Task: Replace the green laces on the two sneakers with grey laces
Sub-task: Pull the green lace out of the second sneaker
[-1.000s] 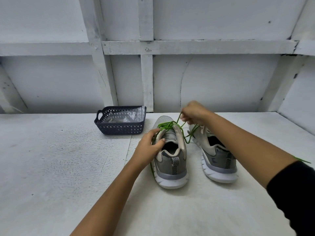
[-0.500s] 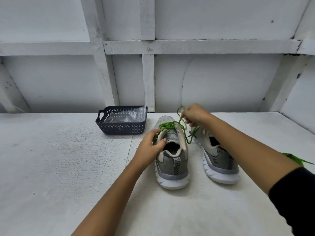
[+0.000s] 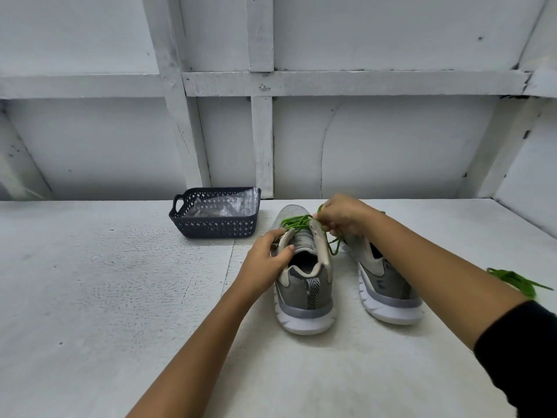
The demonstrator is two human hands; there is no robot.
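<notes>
1. Head view, landmark: laced sneaker (image 3: 304,276), grey with a white sole, upright on the white table (image 3: 105,282), heel toward the camera.
2. Green lace (image 3: 297,222): threaded across the front eyelets of the laced sneaker. Loose strands hang down its right side, between the two shoes.
3. Left hand (image 3: 268,257): grips the left eyelet flap of the laced sneaker, fingers curled round the outside, thumb on the inner edge.
4. Right hand (image 3: 343,217): just above the front right of the laced sneaker, fingers curled tight, pinching the green lace.
5. Second sneaker (image 3: 388,285): same make, just right of the laced sneaker, apart from it. The right forearm hides its front, so its lacing cannot be told.
6. Loose green lace (image 3: 518,280): on the table well right of the laced sneaker, beyond the black sleeve (image 3: 524,351).
7. Dark basket (image 3: 211,229): behind and left of the laced sneaker, near its toe, holding clear plastic (image 3: 217,206).
</notes>
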